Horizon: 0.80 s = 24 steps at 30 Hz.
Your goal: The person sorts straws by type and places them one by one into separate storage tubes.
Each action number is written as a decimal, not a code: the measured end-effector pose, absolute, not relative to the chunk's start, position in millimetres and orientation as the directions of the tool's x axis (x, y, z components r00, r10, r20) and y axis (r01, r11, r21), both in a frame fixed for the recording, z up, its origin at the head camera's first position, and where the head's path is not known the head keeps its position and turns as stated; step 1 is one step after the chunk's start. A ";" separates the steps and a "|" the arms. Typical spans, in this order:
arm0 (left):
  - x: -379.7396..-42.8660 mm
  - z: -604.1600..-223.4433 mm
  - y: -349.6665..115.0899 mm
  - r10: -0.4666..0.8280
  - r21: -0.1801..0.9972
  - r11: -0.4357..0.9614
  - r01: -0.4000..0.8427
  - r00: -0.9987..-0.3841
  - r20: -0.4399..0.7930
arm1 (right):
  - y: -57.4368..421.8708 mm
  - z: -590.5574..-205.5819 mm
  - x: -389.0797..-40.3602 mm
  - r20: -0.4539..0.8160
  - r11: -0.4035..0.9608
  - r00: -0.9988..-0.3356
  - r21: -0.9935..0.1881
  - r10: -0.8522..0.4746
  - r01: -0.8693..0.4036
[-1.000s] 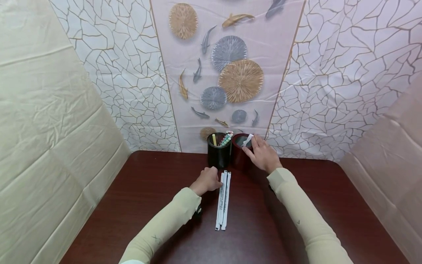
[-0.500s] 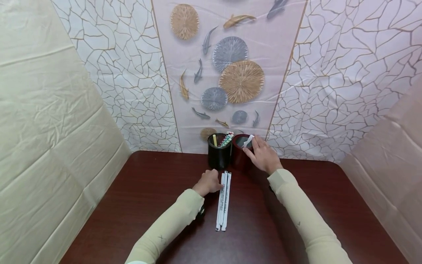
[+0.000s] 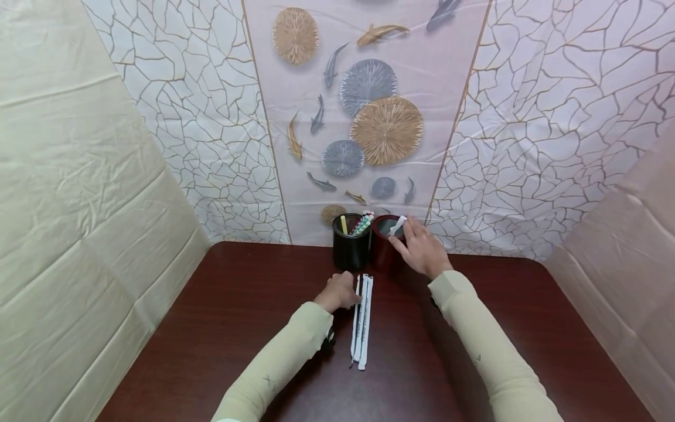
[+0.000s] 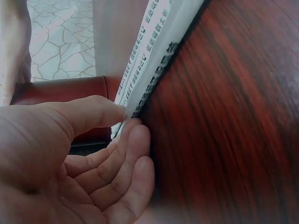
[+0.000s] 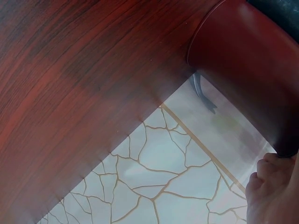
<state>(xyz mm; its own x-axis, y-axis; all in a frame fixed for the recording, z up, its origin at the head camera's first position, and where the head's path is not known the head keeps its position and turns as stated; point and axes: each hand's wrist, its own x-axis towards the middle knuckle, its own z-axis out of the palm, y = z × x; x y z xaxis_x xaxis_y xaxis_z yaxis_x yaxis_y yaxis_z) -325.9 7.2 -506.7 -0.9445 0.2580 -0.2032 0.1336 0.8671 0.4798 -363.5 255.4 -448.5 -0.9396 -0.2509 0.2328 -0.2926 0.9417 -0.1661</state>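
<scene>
Several slim white paper-wrapped straws [image 3: 367,319], printed with dark characters, lie lengthwise near the middle of the table. My left hand [image 3: 340,291] is at their far left end. In the left wrist view its thumb [image 4: 105,113] and forefinger pinch the edge of the nearest wrapped straw [image 4: 161,74], and the other fingers are bent below. My right hand [image 3: 422,249] rests at the rim of a dark red cup [image 3: 384,252], its fingers fairly straight and thumb on the near side. A crumpled white strip [image 3: 396,226] shows at that cup's mouth.
A black cup [image 3: 350,252] touches the red one on its left, holding a yellow stick [image 3: 344,225] and colourful dotted straws [image 3: 362,223]. Both stand near the back edge of the dark red wooden table [image 3: 253,293]. A patterned cloth [image 3: 211,117] hangs behind.
My left hand has shifted slightly right. The wrapped straws have slid right and turned, and the leftmost now stands apart from the others. My right hand stays in place at the red cup.
</scene>
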 end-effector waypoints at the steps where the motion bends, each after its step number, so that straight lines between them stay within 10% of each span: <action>1: -324.0 -504.4 7.6 0.257 0.487 0.864 0.130 -0.945 -0.203 | 255.5 -448.7 -363.6 0.233 0.942 -0.939 -0.166 -0.252 -0.293; 24: -325.5 -505.6 2.5 0.235 0.520 0.849 0.092 -0.948 -0.215 | 255.4 -450.2 -364.2 0.238 0.939 -0.939 -0.177 -0.248 -0.293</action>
<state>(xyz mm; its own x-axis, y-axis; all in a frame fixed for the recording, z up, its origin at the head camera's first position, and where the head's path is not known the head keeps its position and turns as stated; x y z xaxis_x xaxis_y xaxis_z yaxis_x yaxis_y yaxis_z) -325.5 2.5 -505.6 -0.9480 0.2347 -0.2150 0.0923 0.8492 0.5199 -364.2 255.4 -450.2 -0.9389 -0.2482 0.2383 -0.2933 0.9394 -0.1773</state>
